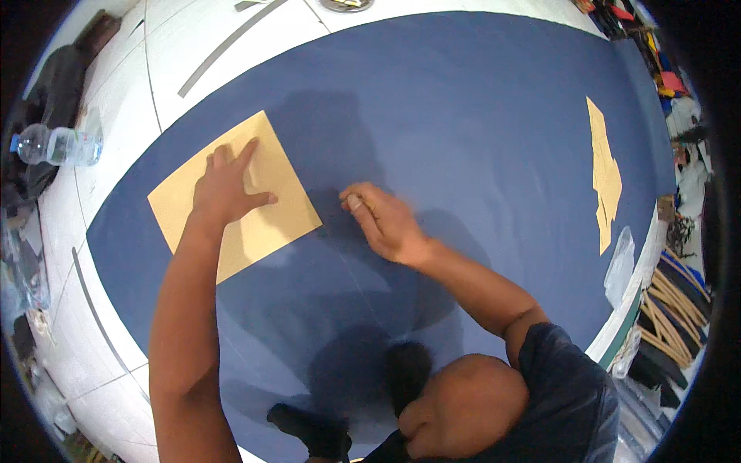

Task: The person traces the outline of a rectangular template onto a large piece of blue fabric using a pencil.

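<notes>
Directly beneath left fingers [248,154], spread wide: tan sheet [266,225]; right fingers [364,193] curled beside it, contents unclear.

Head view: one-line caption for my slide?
Left hand spread on tan sheet over blue material; right hand pinched beside it.

Left hand [231,185] splayed wide toward the left edge of the blue sheet [494,100]; right hand [384,224] farther in, curled into a pinch!

White tiled floor [174,38], blue sheet [494,139] over it, tan square [262,224] and jagged scrap [605,177] atop
</notes>
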`<state>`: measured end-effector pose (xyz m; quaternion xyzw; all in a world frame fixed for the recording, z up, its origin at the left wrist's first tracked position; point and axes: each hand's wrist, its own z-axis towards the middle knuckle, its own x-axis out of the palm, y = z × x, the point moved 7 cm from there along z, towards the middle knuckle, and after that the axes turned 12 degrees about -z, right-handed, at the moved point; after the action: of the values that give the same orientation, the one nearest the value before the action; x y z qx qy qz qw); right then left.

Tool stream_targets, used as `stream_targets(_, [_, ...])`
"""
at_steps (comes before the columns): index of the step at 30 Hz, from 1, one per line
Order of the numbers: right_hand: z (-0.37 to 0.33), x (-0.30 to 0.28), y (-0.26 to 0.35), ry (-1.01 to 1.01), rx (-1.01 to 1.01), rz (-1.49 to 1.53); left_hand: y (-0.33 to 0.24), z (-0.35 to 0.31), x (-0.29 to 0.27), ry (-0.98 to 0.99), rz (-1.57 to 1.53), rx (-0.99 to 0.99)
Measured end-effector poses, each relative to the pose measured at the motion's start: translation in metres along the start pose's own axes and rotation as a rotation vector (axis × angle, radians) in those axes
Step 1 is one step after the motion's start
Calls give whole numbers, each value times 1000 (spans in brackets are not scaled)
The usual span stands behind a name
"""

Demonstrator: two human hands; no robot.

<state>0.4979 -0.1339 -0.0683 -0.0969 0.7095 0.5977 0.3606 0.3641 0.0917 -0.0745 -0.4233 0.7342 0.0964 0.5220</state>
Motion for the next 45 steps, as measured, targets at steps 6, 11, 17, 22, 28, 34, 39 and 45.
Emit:
stream_targets(6, [-76, 28, 15, -30, -329, -224, 8, -85, 76, -362, -107, 163])
stream_targets(11, [-166, 74, 31, 210, -460, -405, -44, -169, 131, -336, -484, 58])
stream_targets(17, [-195, 39, -40, 175, -207, -722, -84, -200, 125, -359, -853, 262])
stream_targets(22, [-191, -73, -115, -93, 83, -796, -61, -212, 142, -422, -502, 252])
stream_targets(28, [-195, -140, -162, -278, 178, -791, -109, -201, 172, -421, -367, 265])
stream_targets(34, [-197, -131, -176, -311, 334, -737, -119, -190, 190, -452, -267, 183])
stream_targets(39, [-191, -118, -181, -232, 385, -773, -105, -193, 205, -504, -237, 172])
stream_targets(45, [-198, -118, -177, -229, 325, -794, -104, -194, 209, -500, -216, 137])
